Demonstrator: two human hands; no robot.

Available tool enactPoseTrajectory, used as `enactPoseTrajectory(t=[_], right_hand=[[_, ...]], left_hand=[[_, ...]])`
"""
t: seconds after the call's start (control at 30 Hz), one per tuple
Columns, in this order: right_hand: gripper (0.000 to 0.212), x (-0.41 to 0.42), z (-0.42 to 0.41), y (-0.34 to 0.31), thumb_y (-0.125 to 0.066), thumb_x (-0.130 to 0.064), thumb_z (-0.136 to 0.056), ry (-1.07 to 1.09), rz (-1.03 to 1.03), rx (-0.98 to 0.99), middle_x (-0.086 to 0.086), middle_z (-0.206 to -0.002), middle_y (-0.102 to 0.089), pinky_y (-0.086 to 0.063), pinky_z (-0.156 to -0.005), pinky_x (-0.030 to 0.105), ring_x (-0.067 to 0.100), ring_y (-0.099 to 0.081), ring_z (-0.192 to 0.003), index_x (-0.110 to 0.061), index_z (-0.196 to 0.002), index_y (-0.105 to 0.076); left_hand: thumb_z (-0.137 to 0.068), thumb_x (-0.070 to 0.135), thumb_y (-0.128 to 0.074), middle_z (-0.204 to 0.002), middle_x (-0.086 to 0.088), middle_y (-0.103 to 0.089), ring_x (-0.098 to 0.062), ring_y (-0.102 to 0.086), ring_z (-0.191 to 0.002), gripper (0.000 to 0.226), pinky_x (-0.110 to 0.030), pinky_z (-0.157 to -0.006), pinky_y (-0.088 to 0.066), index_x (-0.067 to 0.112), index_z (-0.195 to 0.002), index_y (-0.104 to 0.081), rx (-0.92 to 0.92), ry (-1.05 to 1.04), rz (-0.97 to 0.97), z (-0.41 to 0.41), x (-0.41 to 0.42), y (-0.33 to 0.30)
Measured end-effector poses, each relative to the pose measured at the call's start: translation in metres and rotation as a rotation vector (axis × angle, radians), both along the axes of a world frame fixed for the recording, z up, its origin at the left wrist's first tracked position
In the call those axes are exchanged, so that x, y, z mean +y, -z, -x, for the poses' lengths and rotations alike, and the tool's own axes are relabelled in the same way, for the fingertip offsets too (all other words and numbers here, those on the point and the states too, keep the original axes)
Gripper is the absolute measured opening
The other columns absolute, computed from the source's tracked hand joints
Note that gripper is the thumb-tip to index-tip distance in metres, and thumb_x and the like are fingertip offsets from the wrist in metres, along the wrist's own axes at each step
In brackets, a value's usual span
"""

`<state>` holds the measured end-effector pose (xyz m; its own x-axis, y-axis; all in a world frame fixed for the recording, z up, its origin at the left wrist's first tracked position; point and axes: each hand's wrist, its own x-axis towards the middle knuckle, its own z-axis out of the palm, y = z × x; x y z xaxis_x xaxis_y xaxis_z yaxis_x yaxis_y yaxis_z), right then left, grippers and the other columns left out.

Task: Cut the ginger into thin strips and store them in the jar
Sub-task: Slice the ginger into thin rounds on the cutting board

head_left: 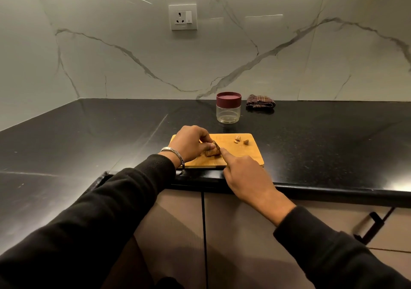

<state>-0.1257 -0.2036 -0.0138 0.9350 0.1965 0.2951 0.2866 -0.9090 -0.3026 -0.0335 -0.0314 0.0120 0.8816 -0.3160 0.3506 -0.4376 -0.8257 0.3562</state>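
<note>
Two small tan cut-off ginger bits [241, 140] lie on the rectangular wooden chopping board [244, 155], beyond our right hand [244, 173]. Head view: our left hand [191, 143] pinches the knobbly brown ginger piece [212, 153]; right grips a knife [216, 146], index finger along the blade. No strips yet, we judge. Clear plastic jar w/ maroon lid [228, 107] stands beyond both hands, closed, empty.
</note>
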Motion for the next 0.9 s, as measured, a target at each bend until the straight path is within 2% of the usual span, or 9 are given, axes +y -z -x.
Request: enactPoseTrajectory(t=[0.17,0.33,0.53,0.67,0.77,0.9], right_hand=[[0.052,0.008,-0.012,0.000,-0.037,-0.028,-0.106,-0.019,-0.026,0.001,0.007,-0.100,-0.064,-0.041,-0.062,0.027,0.015,-0.053,-0.078,-0.024,-0.157,-0.028],[0.052,0.006,-0.010,-0.001,-0.036,-0.028,-0.106,-0.020,-0.001,0.034,0.008,-0.102,-0.064,-0.048,-0.067,0.032,0.019,-0.058,-0.083,-0.026,-0.157,-0.028],[0.054,-0.001,0.004,-0.001,-0.035,-0.029,-0.105,-0.013,0.087,0.089,0.011,-0.112,-0.062,-0.042,-0.069,0.034,0.026,-0.059,-0.095,-0.029,-0.158,-0.024],[0.056,-0.009,0.015,0.001,-0.035,-0.029,-0.105,-0.015,0.099,0.086,0.002,-0.091,-0.051,-0.042,-0.065,0.033,0.019,-0.051,-0.078,-0.033,-0.158,-0.020],[0.055,-0.016,0.018,-0.002,-0.035,-0.029,-0.105,0.002,0.125,0.072,-0.002,-0.087,-0.046,-0.036,-0.061,0.030,0.015,-0.043,-0.072,-0.036,-0.158,-0.021],[0.053,-0.027,0.019,-0.004,-0.036,-0.031,-0.105,0.027,0.146,0.046,0.000,-0.088,-0.050,-0.038,-0.061,0.031,0.017,-0.045,-0.073,-0.041,-0.156,-0.025]], left_hand=[[-0.089,0.030,-0.072,-0.097,0.005,-0.071,-0.006,-0.059,-0.086,0.010,-0.027,-0.082,-0.053,0.020,-0.092,-0.073,-0.015,-0.003,0.011,0.001,-0.001,0.002],[-0.089,0.028,-0.073,-0.096,0.005,-0.071,-0.007,-0.060,-0.086,0.010,-0.028,-0.082,-0.053,0.017,-0.091,-0.072,-0.027,-0.002,0.016,0.000,-0.003,0.003],[-0.089,0.030,-0.073,-0.097,0.004,-0.071,-0.011,-0.062,-0.089,0.011,-0.033,-0.084,-0.055,0.020,-0.092,-0.072,-0.023,-0.011,0.007,-0.002,-0.001,0.005],[-0.089,0.032,-0.072,-0.099,0.003,-0.070,-0.010,-0.061,-0.090,0.013,-0.029,-0.083,-0.054,0.020,-0.095,-0.071,-0.010,-0.015,-0.015,-0.001,-0.003,0.003],[-0.090,0.033,-0.071,-0.101,0.004,-0.069,-0.011,-0.060,-0.091,0.013,-0.027,-0.080,-0.052,0.021,-0.096,-0.069,0.016,-0.020,-0.036,-0.001,-0.004,0.000],[-0.091,0.032,-0.069,-0.103,0.004,-0.068,-0.011,-0.060,-0.091,0.012,-0.023,-0.075,-0.046,0.022,-0.097,-0.067,0.050,-0.021,-0.042,0.000,-0.005,-0.002]])
